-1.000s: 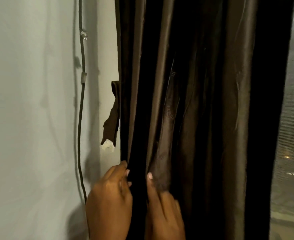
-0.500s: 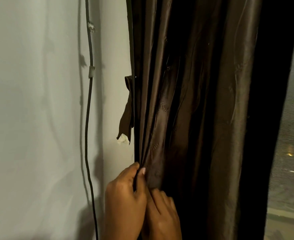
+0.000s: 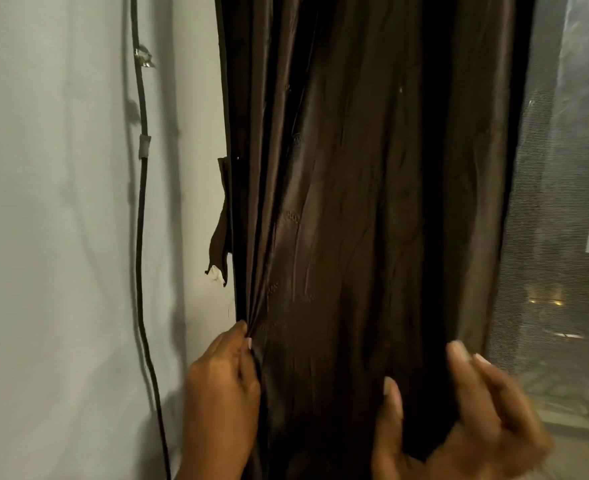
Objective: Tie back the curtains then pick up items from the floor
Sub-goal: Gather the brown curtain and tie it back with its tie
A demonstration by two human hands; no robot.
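Right hand [image 3: 459, 414] has left its spot beside the left hand [image 3: 222, 393] at the curtain's [image 3: 355, 209] wall-side edge and swung across to the window-side edge, motion-blurred. Its grip is spread wide, thumb in front of the cloth, fingers [image 3: 457, 351] curling toward the far edge, holding nothing firmly yet. Left hand kept its place: grip closed tight, pinching the gathered pleats at the curtain's wall-side hem, folds fanning up from the pinch.

Likely meaning: the full width is about to be bunched between both hands, ready for tying. Tie-back strap [image 3: 221, 223] hangs loose just wall-side of the curtain, above the left hand, not yet used. Floor items not in view.

Curtain: dark brown, satiny sheen, faint embossed pattern, deep vertical folds, slippery-looking. Strap: same fabric, narrow, pale tip. Cable [image 3: 142, 202]: thin, dark, clipped to the smooth pale wall [image 3: 50, 237]. Window [image 3: 563, 237] beyond the curtain's far edge: meshed screen.
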